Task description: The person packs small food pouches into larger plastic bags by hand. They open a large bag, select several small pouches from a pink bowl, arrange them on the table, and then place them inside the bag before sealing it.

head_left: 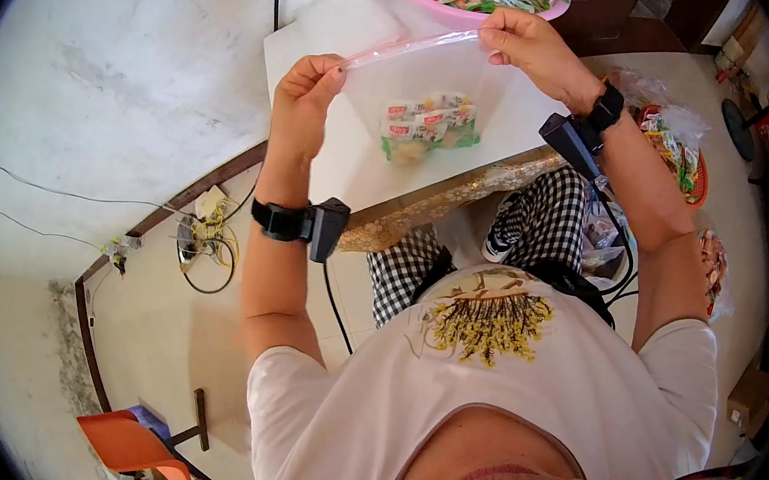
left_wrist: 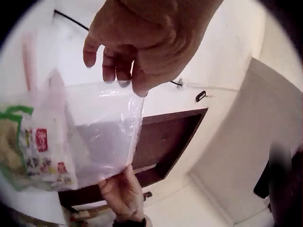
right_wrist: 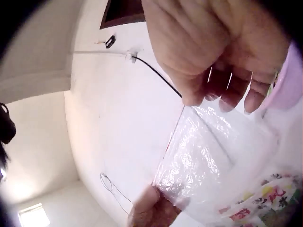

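Note:
A clear plastic bag [head_left: 362, 97] with a pinkish strip along its top edge hangs stretched between my hands. My left hand [head_left: 303, 105] pinches one top corner between thumb and fingers. At the other corner, my right hand [head_left: 531, 51] pinches the same edge, a little farther forward. Low in the bag sit several small snack packets [head_left: 430, 123], white with red and green print. In the left wrist view the packets [left_wrist: 42, 151] fill the bag's lower part, while the upper part is see-through. The right wrist view shows the bag's shiny film [right_wrist: 194, 156] pulled taut along its edge.
Beneath the bag is a white table [head_left: 498, 139], with a stack of clear plastic bags [head_left: 351, 21] at the back left. A pink basin [head_left: 483, 16] full of packets stands at the back. On the floor to the right is a red basket [head_left: 702, 180] of packets.

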Motion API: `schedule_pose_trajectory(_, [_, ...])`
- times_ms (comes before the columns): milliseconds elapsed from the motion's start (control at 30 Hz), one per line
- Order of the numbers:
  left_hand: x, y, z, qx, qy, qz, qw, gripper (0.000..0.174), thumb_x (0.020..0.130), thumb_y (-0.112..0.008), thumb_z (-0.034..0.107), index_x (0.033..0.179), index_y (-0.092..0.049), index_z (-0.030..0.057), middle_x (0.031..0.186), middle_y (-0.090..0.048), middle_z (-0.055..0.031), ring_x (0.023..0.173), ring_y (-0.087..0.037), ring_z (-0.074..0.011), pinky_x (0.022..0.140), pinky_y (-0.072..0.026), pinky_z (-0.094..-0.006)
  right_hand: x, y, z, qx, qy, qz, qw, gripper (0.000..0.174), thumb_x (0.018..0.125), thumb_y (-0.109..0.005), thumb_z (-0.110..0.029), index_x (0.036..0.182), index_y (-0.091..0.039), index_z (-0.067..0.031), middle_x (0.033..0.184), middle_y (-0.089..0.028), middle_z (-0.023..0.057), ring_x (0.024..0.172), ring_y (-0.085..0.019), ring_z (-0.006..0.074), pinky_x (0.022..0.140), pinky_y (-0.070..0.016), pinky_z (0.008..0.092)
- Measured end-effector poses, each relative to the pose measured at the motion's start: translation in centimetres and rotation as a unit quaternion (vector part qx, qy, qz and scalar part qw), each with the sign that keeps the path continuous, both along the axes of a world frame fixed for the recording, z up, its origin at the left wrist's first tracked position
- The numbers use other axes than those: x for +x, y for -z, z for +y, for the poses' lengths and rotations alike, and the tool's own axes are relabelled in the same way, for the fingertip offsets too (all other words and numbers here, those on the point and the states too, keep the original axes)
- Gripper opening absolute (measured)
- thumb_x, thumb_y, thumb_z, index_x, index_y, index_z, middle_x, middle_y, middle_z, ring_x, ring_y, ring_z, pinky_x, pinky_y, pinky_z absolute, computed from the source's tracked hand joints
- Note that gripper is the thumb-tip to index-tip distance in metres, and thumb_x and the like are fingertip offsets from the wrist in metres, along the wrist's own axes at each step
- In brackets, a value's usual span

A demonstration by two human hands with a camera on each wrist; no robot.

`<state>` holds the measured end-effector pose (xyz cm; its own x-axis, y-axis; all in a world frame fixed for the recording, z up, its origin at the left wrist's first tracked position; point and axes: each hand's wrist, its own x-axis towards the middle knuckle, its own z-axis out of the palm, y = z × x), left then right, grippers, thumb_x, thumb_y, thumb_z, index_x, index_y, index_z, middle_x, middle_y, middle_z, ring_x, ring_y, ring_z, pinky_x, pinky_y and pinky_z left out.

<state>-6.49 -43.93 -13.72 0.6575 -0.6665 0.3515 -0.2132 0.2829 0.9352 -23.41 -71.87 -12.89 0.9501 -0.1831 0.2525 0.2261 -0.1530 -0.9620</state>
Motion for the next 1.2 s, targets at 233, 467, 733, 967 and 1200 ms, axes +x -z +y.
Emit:
schedule_pose_trajectory(233, [-2.3,1.0,-1.9,-0.117,-0.065,0.101,0.986,0.006,0.094,-0.056,0.005,0.091,-0.060,0.0013,0.093,-0.068,-0.0121,0.083,-0.067,-0.0218,0.076,-0.0545,-0.0352,0.0,0.3,-1.0,-0.055,0.035,0.035,0.997,0.019,0.094,-0.062,-0.029,0.092,-0.062,-0.0102,0.088,-0.059,-0.0041,0.081,-0.052,0.0043,0.076,-0.0445,0.0225])
schedule_pose_trajectory(467, [-3.6,-0.4,-3.3,-0.104,-0.136,0.166,0.971,0.006,0.091,-0.061,0.006,0.087,-0.059,0.0013,0.083,-0.067,-0.0099,0.071,-0.066,-0.0175,0.063,-0.0547,-0.0300,2.1,-1.1,-0.4,-0.328,0.193,-0.149,0.913,0.024,0.085,-0.068,-0.021,0.100,-0.064,-0.0027,0.090,-0.065,0.0053,0.086,-0.061,0.0157,0.077,-0.0479,0.0296])
schedule_pose_trajectory(733, [-4.3,-0.8,-4.4,-0.100,-0.145,0.154,0.972,0.006,0.089,-0.063,0.005,0.086,-0.059,0.0024,0.081,-0.066,-0.0090,0.069,-0.064,-0.0141,0.062,-0.0539,-0.0286,6.4,-3.7,8.0,-0.368,0.038,-0.145,0.918,0.032,0.076,-0.071,-0.015,0.103,-0.063,-0.0012,0.093,-0.066,0.0141,0.090,-0.066,0.0226,0.078,-0.0503,0.0331])
schedule_pose_trajectory(967, [-4.7,-0.8,-3.9,-0.087,-0.132,0.124,0.980,0.005,0.088,-0.063,0.004,0.088,-0.059,0.0006,0.084,-0.066,-0.0095,0.070,-0.064,-0.0147,0.064,-0.0537,-0.0282,6.4,-5.2,6.7,-0.352,-0.057,-0.044,0.933,0.015,0.082,-0.069,-0.014,0.083,-0.066,0.0008,0.070,-0.065,0.0036,0.066,-0.060,0.0071,0.060,-0.0467,0.0239])
schedule_pose_trajectory(1200, [-4.2,-0.1,-3.5,-0.080,-0.100,0.104,0.986,0.005,0.093,-0.060,0.009,0.090,-0.059,0.0040,0.089,-0.067,-0.0091,0.078,-0.067,-0.0196,0.065,-0.0541,-0.0313,5.6,-4.7,5.0,-0.324,-0.060,-0.054,0.943,0.016,0.084,-0.069,-0.015,0.083,-0.066,0.0003,0.069,-0.063,0.0009,0.063,-0.055,0.0059,0.058,-0.0436,0.0233])
